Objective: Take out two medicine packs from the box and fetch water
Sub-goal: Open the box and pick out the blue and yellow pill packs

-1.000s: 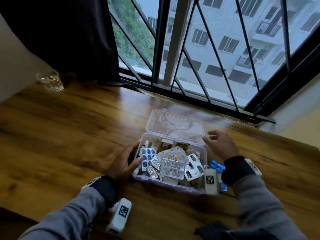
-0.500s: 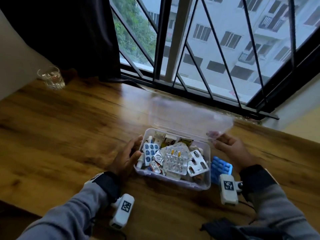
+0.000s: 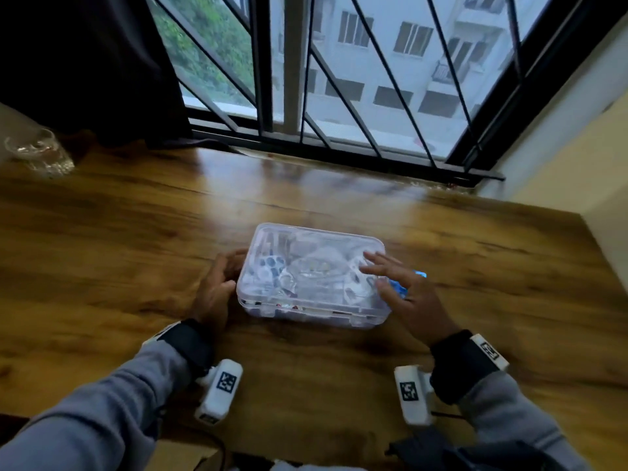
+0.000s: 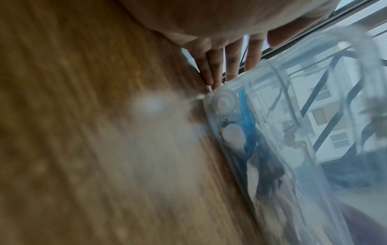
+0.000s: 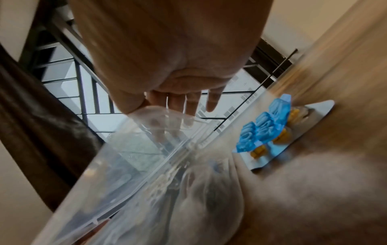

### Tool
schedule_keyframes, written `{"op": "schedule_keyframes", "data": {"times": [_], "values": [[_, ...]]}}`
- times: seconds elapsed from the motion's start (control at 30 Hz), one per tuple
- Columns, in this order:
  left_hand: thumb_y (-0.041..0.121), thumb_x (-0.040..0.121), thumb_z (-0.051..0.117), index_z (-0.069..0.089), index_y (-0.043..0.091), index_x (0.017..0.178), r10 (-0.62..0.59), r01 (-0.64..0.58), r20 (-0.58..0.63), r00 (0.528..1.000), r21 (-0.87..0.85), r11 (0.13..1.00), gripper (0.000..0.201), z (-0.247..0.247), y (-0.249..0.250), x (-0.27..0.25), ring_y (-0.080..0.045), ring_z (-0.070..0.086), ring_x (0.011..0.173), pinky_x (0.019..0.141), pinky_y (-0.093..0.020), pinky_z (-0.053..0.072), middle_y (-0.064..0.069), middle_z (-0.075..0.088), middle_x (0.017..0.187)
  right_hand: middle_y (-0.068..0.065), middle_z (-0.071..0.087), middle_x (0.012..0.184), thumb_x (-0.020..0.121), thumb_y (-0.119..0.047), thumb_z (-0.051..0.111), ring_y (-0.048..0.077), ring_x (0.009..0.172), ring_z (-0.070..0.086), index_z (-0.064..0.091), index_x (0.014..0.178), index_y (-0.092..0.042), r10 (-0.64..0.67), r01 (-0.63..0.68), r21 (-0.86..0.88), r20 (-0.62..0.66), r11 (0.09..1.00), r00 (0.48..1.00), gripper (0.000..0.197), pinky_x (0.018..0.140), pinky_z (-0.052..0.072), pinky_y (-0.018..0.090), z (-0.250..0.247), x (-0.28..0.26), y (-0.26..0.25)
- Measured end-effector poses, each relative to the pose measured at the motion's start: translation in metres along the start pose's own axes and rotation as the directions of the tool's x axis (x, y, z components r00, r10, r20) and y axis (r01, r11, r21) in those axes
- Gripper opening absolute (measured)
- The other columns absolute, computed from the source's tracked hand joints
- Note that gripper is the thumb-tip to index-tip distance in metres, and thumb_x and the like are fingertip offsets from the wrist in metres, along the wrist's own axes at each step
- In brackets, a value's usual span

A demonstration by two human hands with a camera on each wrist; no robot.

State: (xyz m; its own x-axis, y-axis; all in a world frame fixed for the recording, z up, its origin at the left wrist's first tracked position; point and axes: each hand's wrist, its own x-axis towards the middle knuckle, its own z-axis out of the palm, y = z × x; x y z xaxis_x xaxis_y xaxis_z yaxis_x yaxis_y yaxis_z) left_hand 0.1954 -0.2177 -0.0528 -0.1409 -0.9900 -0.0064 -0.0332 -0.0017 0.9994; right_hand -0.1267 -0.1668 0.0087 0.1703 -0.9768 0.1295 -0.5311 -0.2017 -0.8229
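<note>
Wooden brown bench (image 3: 136, 266) sits by a barred window (image 3: 339, 79). On it, near the middle, is the clear plastic box (image 3: 312, 277) full of medicine packs, lid down. The left hand (image 3: 217, 290) rests against its left side, fingers loose. The right hand (image 3: 404, 294) lies flat on the lid, fingers straight. A blue pill pack (image 5: 263, 129) lies just right of the box. A water glass (image 3: 40, 154) stands far left.
</note>
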Motion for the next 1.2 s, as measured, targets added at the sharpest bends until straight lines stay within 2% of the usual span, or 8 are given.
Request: {"op": "schedule_keyframes", "data": {"times": [0.2, 0.27, 0.37, 0.53, 0.67, 0.83, 1.0, 1.2], "values": [[0.071, 0.075, 0.053, 0.041, 0.018, 0.140, 0.230, -0.284, 0.187, 0.955, 0.356, 0.890, 0.085, -0.001, 0.011, -0.003, -0.015, 0.043, 0.133, 0.109, -0.026, 0.035, -0.001, 0.041, 0.147, -0.010, 0.045, 0.146, 0.088, -0.034, 0.061, -0.003, 0.142, 0.024, 0.061, 0.123, -0.032, -0.013, 0.034, -0.132, 0.156, 0.991, 0.988, 0.035, 0.119, 0.016, 0.033, 0.013, -0.016, 0.000], [0.073, 0.073, 0.054, 0.045, 0.013, 0.137, 0.313, -0.424, 0.296, 0.902, 0.479, 0.769, 0.089, -0.002, 0.015, -0.003, -0.005, 0.023, 0.143, 0.111, -0.007, 0.019, -0.006, 0.026, 0.153, -0.010, 0.041, 0.149, 0.090, -0.031, 0.061, -0.006, 0.142, 0.018, 0.057, 0.128, -0.031, 0.018, 0.002, -0.108, 0.184, 0.994, 0.983, 0.038, 0.120, 0.016, 0.034, 0.013, -0.021, -0.002], [0.058, 0.058, 0.078, 0.047, 0.010, 0.136, 0.351, -0.484, 0.349, 0.869, 0.449, 0.751, 0.097, -0.001, 0.020, -0.006, 0.018, 0.009, 0.138, 0.104, 0.003, 0.016, 0.002, 0.013, 0.154, -0.010, 0.038, 0.150, 0.092, -0.028, 0.059, -0.010, 0.141, 0.014, 0.055, 0.132, -0.029, 0.062, -0.039, -0.123, 0.193, 0.992, 0.979, 0.039, 0.121, 0.015, 0.035, 0.013, -0.022, -0.003], [0.033, 0.048, 0.093, 0.052, 0.009, 0.133, 0.363, -0.483, 0.326, 0.873, 0.483, 0.730, 0.097, -0.001, 0.016, -0.002, -0.019, 0.028, 0.141, 0.106, -0.001, 0.024, 0.010, 0.012, 0.154, -0.017, 0.035, 0.150, 0.078, -0.038, 0.075, -0.015, 0.139, 0.012, 0.052, 0.134, -0.033, 0.116, -0.081, -0.179, 0.194, 0.980, 0.974, 0.061, 0.115, 0.016, 0.019, 0.015, -0.023, -0.008], [0.041, 0.054, 0.089, 0.051, 0.012, 0.134, 0.376, -0.490, 0.334, 0.864, 0.393, 0.778, 0.093, -0.003, 0.006, 0.000, -0.010, 0.021, 0.146, 0.113, -0.014, 0.026, 0.016, 0.009, 0.154, -0.022, 0.031, 0.148, 0.068, -0.034, 0.083, -0.017, 0.138, 0.009, 0.050, 0.135, -0.032, 0.138, -0.091, -0.245, 0.184, 0.965, 0.973, 0.075, 0.103, 0.013, -0.003, 0.018, -0.023, -0.011], [0.054, 0.057, 0.083, 0.052, 0.013, 0.133, 0.409, -0.511, 0.326, 0.852, 0.350, 0.785, 0.091, -0.003, 0.001, 0.004, 0.007, 0.014, 0.143, 0.111, -0.010, 0.024, 0.015, 0.011, 0.154, -0.017, 0.036, 0.144, 0.068, -0.028, 0.084, -0.001, 0.142, 0.019, 0.056, 0.132, -0.024, 0.162, -0.136, -0.249, 0.085, 0.959, 0.983, 0.070, 0.115, 0.023, 0.021, 0.027, -0.025, -0.016], [0.046, 0.055, 0.087, 0.052, 0.015, 0.133, 0.390, -0.490, 0.322, 0.863, 0.345, 0.801, 0.091, -0.004, -0.003, 0.006, 0.012, 0.019, 0.138, 0.109, -0.010, 0.029, 0.016, 0.016, 0.154, -0.011, 0.041, 0.143, 0.072, -0.014, 0.081, 0.004, 0.142, 0.023, 0.057, 0.130, -0.017, 0.166, -0.163, -0.195, 0.000, 0.967, 0.986, 0.062, 0.100, 0.025, -0.003, 0.037, -0.029, -0.019], [0.045, 0.052, 0.090, 0.045, 0.026, 0.137, 0.288, -0.406, 0.332, 0.898, 0.375, 0.833, 0.098, -0.007, -0.002, 0.005, -0.021, 0.029, 0.143, 0.113, -0.039, 0.036, -0.005, 0.020, 0.158, -0.005, 0.040, 0.150, 0.070, -0.019, 0.083, 0.007, 0.144, 0.023, 0.052, 0.136, -0.022, 0.162, -0.159, -0.307, -0.014, 0.938, 0.987, 0.073, 0.117, 0.020, 0.025, 0.042, -0.035, -0.026]]}}
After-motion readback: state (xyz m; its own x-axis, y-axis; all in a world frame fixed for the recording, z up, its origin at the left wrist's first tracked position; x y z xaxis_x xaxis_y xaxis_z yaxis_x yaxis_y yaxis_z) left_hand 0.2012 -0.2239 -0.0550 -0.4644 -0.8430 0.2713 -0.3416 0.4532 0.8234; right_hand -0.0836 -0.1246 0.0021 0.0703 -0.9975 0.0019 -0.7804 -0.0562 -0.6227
